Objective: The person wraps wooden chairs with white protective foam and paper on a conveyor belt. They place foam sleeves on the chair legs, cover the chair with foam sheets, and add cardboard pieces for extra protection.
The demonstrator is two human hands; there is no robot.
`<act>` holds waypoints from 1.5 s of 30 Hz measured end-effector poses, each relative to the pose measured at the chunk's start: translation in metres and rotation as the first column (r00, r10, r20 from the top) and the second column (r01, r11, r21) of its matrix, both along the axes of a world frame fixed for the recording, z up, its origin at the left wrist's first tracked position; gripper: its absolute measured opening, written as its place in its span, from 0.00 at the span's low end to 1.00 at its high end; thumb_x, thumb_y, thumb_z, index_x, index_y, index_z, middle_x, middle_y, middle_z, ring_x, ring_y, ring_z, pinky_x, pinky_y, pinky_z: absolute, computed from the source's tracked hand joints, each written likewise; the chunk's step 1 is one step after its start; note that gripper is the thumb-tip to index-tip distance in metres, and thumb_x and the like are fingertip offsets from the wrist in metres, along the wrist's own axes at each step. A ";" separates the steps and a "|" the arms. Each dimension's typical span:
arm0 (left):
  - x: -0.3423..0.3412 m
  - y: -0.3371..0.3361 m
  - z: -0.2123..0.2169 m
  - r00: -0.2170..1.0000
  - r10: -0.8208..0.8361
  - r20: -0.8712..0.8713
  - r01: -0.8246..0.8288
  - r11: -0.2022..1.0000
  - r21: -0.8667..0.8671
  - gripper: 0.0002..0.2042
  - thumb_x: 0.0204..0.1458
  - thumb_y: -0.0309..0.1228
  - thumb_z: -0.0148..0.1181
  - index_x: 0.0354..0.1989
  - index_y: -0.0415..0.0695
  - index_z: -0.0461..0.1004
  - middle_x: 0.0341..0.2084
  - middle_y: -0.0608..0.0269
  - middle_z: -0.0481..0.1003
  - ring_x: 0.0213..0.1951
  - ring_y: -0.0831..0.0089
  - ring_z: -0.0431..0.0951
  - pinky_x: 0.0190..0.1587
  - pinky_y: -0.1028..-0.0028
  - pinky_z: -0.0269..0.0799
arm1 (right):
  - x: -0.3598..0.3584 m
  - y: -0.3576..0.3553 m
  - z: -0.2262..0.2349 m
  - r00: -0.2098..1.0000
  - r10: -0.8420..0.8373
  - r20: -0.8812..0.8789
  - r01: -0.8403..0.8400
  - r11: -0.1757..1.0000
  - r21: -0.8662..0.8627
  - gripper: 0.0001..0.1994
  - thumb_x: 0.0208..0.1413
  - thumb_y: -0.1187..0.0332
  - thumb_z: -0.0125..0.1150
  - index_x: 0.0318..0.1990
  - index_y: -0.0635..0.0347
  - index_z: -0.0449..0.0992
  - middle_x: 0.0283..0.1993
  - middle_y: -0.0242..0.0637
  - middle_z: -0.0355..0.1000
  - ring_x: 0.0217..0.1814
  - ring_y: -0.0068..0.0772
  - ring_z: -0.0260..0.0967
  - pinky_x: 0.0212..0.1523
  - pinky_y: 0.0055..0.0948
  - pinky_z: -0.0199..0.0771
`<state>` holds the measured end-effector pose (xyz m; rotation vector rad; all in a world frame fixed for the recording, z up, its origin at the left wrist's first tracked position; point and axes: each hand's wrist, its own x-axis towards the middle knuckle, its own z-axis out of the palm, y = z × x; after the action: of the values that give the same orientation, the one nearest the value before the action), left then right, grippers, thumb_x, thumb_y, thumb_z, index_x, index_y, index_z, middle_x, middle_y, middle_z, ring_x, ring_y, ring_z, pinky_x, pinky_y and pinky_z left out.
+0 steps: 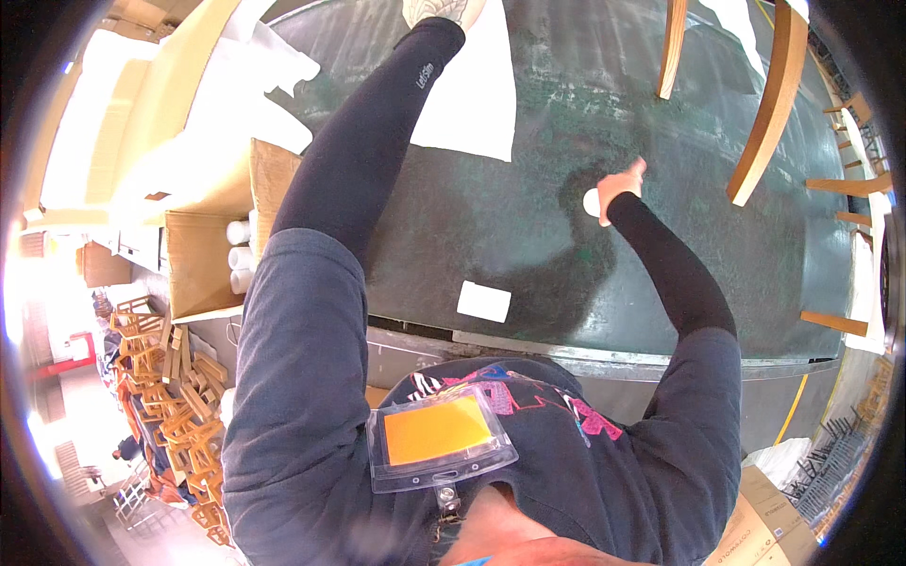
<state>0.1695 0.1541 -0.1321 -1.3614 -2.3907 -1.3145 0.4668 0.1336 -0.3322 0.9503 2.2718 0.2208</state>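
Your dark green tabletop (425,245) fills most of the view, its near edge running just in front of your body. Beyond it on your left, a jumbled pile of wooden frames (170,406) stands on the floor. An open carton (193,269) is at the tabletop's left side, near your left sleeve. To your right, a long curved wooden leg (774,104) rises at a slant, with a shorter leg (672,47) beside it at the top edge; more legs show along the far right. A white sheet (477,104) lies flat at the upper middle, partly covered by your left forearm.

Your badge (439,434), orange in a clear sleeve, hangs on your chest. Your left hand (444,11) is cut off by the top edge, near the sheet; you can't tell from here how open its grip is or whether it has hold of anything. Your right hand (623,184) is over the middle right of the tabletop, its grip mostly curled in around a white piece (593,202), whose rounded end shows at the hand's left side. The rest is hidden by your fingers. A small white card (484,301) lies near the front edge, well apart from both hands. Three white rolls (241,257) sit stacked in the carton.
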 end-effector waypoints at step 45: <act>-0.040 0.023 0.010 0.973 0.121 -0.196 -0.088 0.981 0.172 0.24 0.41 0.42 0.68 0.38 0.32 0.75 0.36 0.39 0.78 0.43 0.47 0.80 0.48 0.60 0.75 | -0.218 -0.139 -0.047 -0.168 -0.242 0.956 -0.809 -0.521 -0.274 0.44 0.56 0.25 0.34 0.66 0.53 0.61 0.66 0.42 0.60 0.67 0.49 0.60 0.67 0.58 0.56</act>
<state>0.1295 0.1774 -0.1220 -1.2419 -2.1386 -1.2441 0.2488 -0.0055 -0.3787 -0.8535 0.6510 2.5670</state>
